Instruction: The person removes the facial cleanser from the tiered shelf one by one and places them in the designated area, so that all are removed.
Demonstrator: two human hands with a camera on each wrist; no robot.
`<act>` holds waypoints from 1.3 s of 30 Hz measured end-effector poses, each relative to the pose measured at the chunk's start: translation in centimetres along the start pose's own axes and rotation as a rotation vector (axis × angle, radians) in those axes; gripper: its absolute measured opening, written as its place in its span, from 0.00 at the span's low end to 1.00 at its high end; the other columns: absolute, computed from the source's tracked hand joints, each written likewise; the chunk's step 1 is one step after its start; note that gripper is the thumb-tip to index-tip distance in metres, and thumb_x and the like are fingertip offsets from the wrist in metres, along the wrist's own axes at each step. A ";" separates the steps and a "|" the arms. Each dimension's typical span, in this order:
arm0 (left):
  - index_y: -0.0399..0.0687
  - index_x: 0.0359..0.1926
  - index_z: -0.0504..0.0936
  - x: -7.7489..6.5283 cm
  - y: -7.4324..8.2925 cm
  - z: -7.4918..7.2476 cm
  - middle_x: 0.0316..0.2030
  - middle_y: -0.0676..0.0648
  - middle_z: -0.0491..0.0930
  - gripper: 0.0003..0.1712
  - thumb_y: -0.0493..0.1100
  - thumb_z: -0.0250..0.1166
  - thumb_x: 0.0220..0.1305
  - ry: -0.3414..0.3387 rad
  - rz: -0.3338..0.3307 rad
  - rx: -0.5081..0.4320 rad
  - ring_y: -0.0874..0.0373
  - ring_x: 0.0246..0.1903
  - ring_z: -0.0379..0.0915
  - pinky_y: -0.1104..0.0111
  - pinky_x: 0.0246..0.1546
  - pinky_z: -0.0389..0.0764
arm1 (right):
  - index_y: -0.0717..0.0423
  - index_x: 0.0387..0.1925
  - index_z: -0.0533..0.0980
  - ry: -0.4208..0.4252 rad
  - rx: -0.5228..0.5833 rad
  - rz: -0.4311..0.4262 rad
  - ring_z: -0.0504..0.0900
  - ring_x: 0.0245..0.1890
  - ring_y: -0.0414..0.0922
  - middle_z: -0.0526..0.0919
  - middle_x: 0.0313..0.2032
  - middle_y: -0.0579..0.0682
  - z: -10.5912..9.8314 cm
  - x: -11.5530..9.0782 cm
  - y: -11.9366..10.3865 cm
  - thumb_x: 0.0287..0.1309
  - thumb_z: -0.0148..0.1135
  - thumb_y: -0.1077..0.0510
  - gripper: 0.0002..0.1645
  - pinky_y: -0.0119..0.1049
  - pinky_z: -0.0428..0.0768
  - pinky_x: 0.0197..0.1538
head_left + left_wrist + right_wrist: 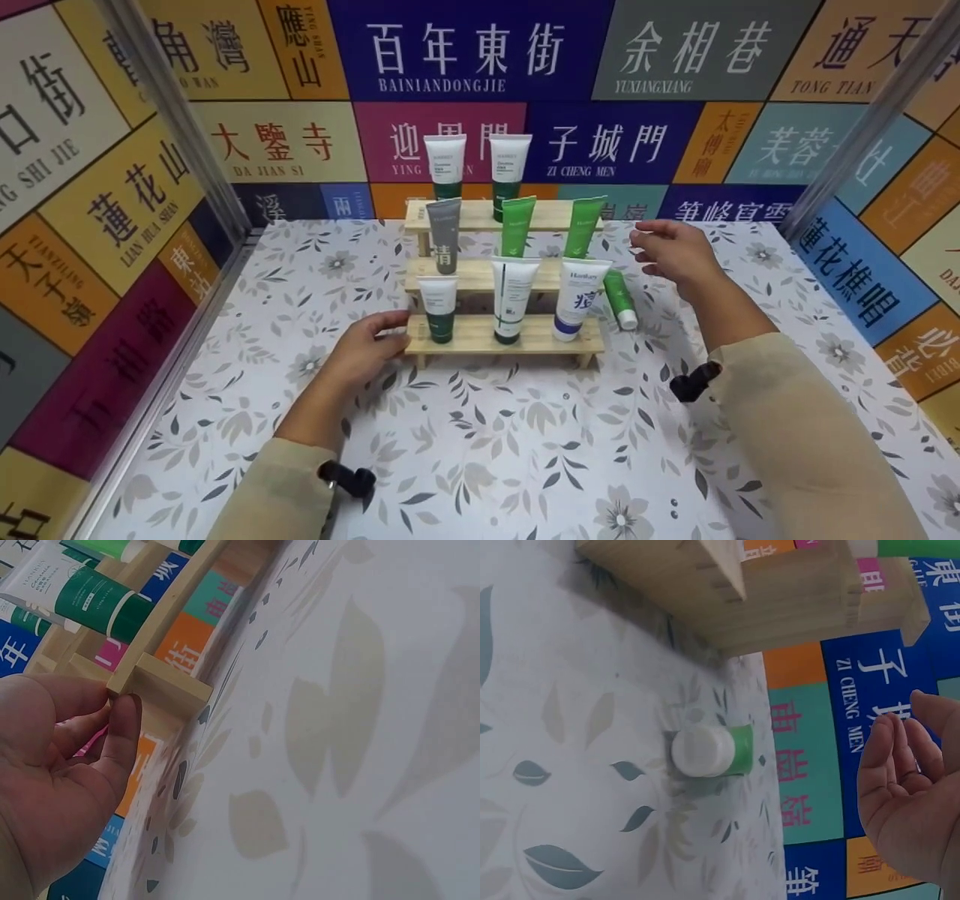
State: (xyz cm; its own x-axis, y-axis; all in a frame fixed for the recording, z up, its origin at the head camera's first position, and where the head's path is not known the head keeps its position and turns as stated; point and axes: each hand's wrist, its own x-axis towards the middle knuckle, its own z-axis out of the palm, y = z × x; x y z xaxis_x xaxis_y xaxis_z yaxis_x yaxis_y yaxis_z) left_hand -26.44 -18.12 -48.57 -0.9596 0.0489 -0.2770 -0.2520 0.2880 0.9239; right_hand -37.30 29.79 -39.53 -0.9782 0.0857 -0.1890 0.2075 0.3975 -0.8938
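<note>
A three-step wooden display rack (469, 330) carries several squeeze tubes. My left hand (369, 349) pinches the left end of its lowest step; in the left wrist view the thumb and fingers meet at the board's corner. To the rack's right, my right hand (679, 255) is raised with loosely bent fingers and holds nothing. A green tube (619, 298) with a white cap lies on the table below it, against or close beside the rack. In the right wrist view the white cap (699, 752) faces the camera, apart from the hand.
White-and-green tubes (445, 161) stand on the top step. The middle step bears a grey tube (444, 236) and two green ones (517, 225). Three white tubes (515, 300) stand on the lowest. Panels with Chinese lettering (465, 49) enclose the leaf-patterned table (480, 450).
</note>
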 end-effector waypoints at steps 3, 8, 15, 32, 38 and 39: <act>0.51 0.75 0.75 0.0 0.0 0.0 0.75 0.47 0.74 0.30 0.42 0.64 0.75 0.002 0.015 -0.001 0.50 0.70 0.77 0.59 0.68 0.79 | 0.46 0.74 0.72 0.005 0.014 -0.032 0.85 0.56 0.44 0.82 0.62 0.47 0.0 -0.3 -0.8 0.73 0.64 0.37 0.35 0.32 0.87 0.52; 0.49 0.75 0.75 -0.1 -0.1 0.2 0.75 0.45 0.74 0.30 0.41 0.64 0.74 0.010 0.035 -0.020 0.49 0.68 0.78 0.62 0.64 0.82 | 0.47 0.73 0.74 0.010 0.021 -0.073 0.85 0.49 0.40 0.84 0.55 0.41 -0.1 -0.8 -1.8 0.74 0.64 0.38 0.34 0.33 0.87 0.51; 0.50 0.75 0.75 -0.1 -0.1 0.2 0.75 0.45 0.73 0.31 0.41 0.65 0.73 0.015 0.028 -0.017 0.49 0.69 0.77 0.60 0.67 0.79 | 0.47 0.69 0.76 0.028 0.058 -0.120 0.85 0.46 0.39 0.86 0.51 0.38 -0.4 -1.1 -3.0 0.72 0.66 0.38 0.32 0.32 0.87 0.48; 0.55 0.75 0.75 -0.3 0.3 0.1 0.75 0.50 0.74 0.31 0.44 0.66 0.73 0.003 0.012 0.026 0.50 0.72 0.74 0.54 0.74 0.74 | 0.46 0.60 0.82 0.014 0.196 -0.231 0.85 0.42 0.42 0.87 0.47 0.40 0.4 -2.3 -7.7 0.69 0.72 0.44 0.22 0.30 0.86 0.43; 0.55 0.75 0.75 -0.3 0.3 0.2 0.75 0.50 0.74 0.32 0.44 0.66 0.73 0.017 0.013 0.051 0.49 0.72 0.74 0.55 0.72 0.76 | 0.48 0.60 0.82 -0.012 0.212 -0.288 0.85 0.42 0.43 0.87 0.48 0.43 1.0 -2.6 -9.9 0.69 0.71 0.47 0.22 0.30 0.86 0.40; 0.55 0.75 0.75 -0.3 0.3 0.1 0.75 0.50 0.74 0.32 0.44 0.66 0.73 0.015 0.012 0.050 0.49 0.72 0.74 0.55 0.73 0.76 | 0.48 0.60 0.81 -0.014 0.205 -0.288 0.85 0.42 0.42 0.87 0.49 0.42 1.1 -2.7 -10.3 0.69 0.71 0.47 0.22 0.30 0.86 0.41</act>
State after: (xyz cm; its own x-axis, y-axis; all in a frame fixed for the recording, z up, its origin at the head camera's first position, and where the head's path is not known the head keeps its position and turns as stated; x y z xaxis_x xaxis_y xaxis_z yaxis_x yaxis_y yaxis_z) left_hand -26.19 -17.94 -48.24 -0.9645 0.0386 -0.2613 -0.2340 0.3347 0.9128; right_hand -36.84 24.50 -30.29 -0.9968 -0.0162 0.0780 -0.0796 0.2115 -0.9741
